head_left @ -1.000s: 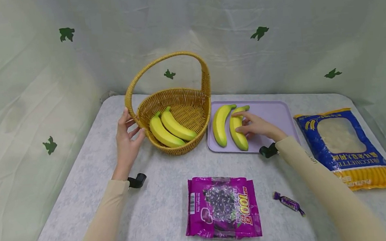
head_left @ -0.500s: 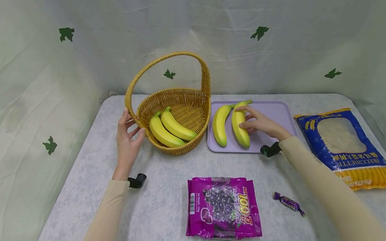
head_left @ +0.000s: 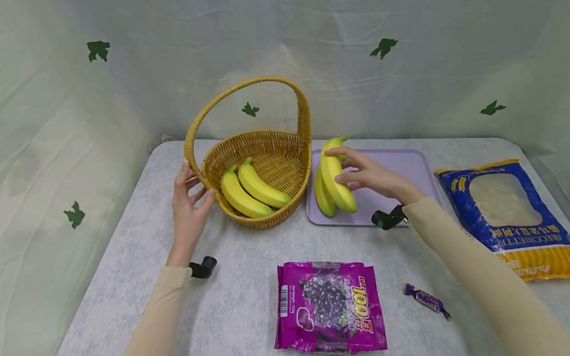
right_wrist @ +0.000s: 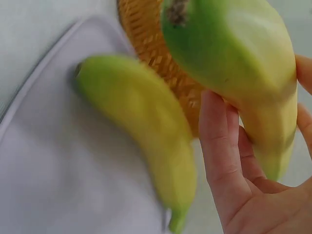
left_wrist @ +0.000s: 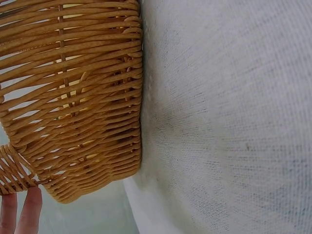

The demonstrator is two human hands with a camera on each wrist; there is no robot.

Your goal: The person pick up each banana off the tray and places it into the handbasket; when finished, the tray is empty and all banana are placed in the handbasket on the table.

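My right hand (head_left: 375, 178) holds a banana (head_left: 335, 180) between thumb and fingers, raised above the lilac tray (head_left: 399, 163). Beneath it a second banana (right_wrist: 141, 114) lies on the tray, partly covered in the head view. To the left stands a wicker basket (head_left: 291, 169) with a tall arched handle. Two bananas (head_left: 261, 185) lie side by side inside it. My left hand (head_left: 188, 206) grips the basket's left side where the handle meets the rim. In the left wrist view two fingertips (left_wrist: 30, 207) touch the wicker.
A purple candy bag (head_left: 329, 307) lies at the front middle of the table, with one wrapped candy (head_left: 426, 300) to its right. A blue and yellow pasta bag (head_left: 512, 217) is at the right. A pale curtain (head_left: 433, 63) hangs behind the table.
My right hand has lifted the banana off the tray and carried it left, over the other banana. My left hand and the basket have stayed in place.
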